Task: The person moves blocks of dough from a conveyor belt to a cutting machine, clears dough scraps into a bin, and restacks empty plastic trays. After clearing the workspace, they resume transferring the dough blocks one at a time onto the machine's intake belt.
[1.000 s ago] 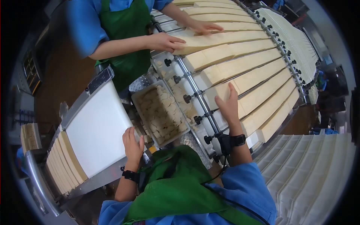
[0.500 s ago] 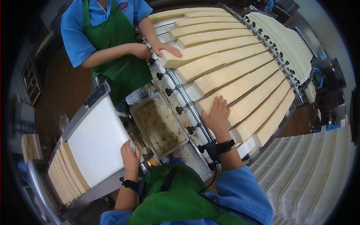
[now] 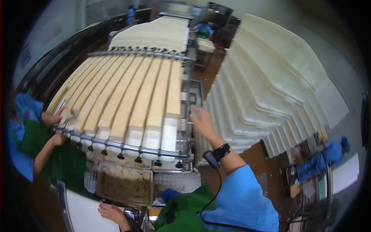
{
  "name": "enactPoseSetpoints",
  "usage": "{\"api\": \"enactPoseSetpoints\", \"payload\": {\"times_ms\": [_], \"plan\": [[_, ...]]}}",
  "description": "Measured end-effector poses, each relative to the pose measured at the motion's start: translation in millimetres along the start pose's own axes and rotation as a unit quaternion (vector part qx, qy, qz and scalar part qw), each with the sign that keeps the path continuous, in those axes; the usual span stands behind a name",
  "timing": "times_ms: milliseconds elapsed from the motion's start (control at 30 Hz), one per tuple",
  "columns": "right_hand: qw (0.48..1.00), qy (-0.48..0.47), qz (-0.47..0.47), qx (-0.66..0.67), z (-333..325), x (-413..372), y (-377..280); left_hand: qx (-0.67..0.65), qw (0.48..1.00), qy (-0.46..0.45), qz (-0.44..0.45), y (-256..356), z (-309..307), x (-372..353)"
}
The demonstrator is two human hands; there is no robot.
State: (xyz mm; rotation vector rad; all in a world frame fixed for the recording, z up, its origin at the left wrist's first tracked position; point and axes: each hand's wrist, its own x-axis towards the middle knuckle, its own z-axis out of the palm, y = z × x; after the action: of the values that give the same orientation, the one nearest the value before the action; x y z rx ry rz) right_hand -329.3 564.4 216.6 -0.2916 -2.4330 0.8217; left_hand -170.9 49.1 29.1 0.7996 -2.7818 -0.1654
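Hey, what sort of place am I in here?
Probably a food factory floor, perhaps a dough line. Long pale strips lie side by side behind a metal rail with black knobs, a tub holds what look like offcuts, and a co-worker wears a green apron.

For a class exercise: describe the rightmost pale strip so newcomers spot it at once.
Find the wide conveyor, then its nearer metal rail. Beyond that, take the rightmost pale strip: its near end stops farther back than its neighbour's.

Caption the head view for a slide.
Dough strips line the conveyor, with the open right hand raised beside it.
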Motion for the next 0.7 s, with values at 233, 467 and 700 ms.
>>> {"api": "enactPoseSetpoints", "payload": {"times_ms": [233, 467, 700], "plan": [[0.929, 0.358, 0.043, 0.083, -261.7, 100.7, 79.7, 0.02, 1.0, 0.012, -0.016, -11.2, 19.3, 6.4], [0.802, 0.52, 0.012, 0.293, -482.6, 180.5, 99.1, -0.028, 0.991, 0.106, 0.081, -10.8, -2.7, -0.2], [0.764, 0.254, -0.169, 0.569, -596.7, 263.9, 203.3, -0.178, 0.95, 0.244, 0.084, -15.2, 41.4, 15.1]]}}
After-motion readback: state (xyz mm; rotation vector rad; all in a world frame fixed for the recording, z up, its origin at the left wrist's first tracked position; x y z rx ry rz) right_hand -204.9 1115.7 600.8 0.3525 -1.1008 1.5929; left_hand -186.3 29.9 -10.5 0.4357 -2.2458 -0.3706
